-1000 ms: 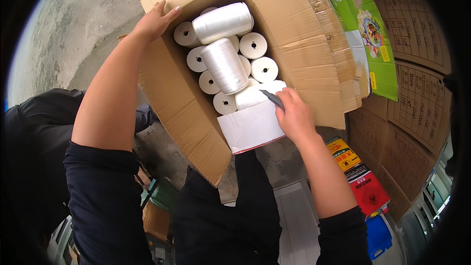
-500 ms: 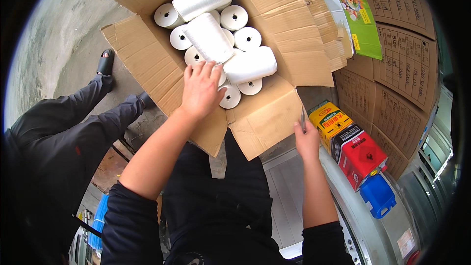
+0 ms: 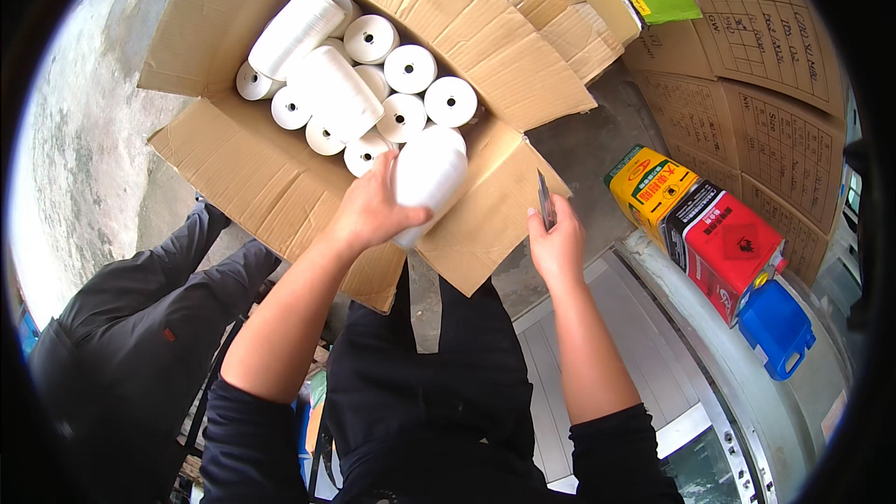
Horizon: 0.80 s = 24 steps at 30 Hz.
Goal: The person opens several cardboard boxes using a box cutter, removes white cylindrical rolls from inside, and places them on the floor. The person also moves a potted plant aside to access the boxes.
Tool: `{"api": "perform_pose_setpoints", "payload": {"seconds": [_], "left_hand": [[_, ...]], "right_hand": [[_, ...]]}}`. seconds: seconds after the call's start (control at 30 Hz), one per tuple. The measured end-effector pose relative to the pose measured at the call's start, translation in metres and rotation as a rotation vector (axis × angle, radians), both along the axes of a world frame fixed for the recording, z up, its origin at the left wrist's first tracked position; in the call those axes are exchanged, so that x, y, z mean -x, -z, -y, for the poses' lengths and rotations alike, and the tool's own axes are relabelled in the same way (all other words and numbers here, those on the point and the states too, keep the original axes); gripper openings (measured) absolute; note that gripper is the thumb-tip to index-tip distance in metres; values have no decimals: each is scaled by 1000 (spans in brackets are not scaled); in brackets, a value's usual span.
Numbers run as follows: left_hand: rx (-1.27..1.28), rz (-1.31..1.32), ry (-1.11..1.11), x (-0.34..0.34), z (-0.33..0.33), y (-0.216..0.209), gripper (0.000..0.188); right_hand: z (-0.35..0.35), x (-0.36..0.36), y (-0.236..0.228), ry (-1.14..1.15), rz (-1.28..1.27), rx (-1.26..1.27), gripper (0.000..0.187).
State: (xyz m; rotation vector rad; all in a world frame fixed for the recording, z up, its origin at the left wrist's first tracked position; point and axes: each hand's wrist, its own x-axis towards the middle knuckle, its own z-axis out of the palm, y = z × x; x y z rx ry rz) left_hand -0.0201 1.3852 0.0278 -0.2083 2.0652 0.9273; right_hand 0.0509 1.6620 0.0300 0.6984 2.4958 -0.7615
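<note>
A white thread spool (image 3: 431,171) lies tilted at the near edge of the open cardboard box (image 3: 280,189). My left hand (image 3: 373,210) is closed on its left side, thumb across the lower end and fingers at the upper edge. Several more white thread spools (image 3: 336,93) fill the box, some lying on their sides on top and others showing their round ends with dark centre holes. Above the box's near right flap, my right hand (image 3: 560,243) is closed around a small pointed metal tool (image 3: 544,196) that looks like thread snips.
At right, a yellow and red metal can (image 3: 705,224) and a blue plastic jug (image 3: 777,325) stand on a pale ledge. Printed cartons (image 3: 765,65) are stacked behind them. Another person's legs in dark trousers (image 3: 159,271) are close to the box's left side.
My left hand has taken hold of a spool and pulled it toward me over the box's near edge. My right hand shifted slightly left with its tool, and the view has turned.
</note>
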Motion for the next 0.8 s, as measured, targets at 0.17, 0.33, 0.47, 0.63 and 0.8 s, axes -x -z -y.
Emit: {"api": "perform_pose_setpoints", "payload": {"seconds": [0.17,0.33,0.47,0.63,0.8], "left_hand": [[-92,215,-113,-54,25,-14,109],[-102,260,-276,-73,25,-15,108],[-34,237,-311,-85,20,-17,107],[-232,169,-521,-111,28,-13,103],[-368,123,-622,-130,32,-4,103]], "right_hand": [[8,3,-14,-71,-99,-25,33],[29,10,-10,-105,104,229,32],[66,38,-1,-3,215,494,38],[112,99,32,-227,176,414,45],[201,129,61,-455,-129,222,95]]}}
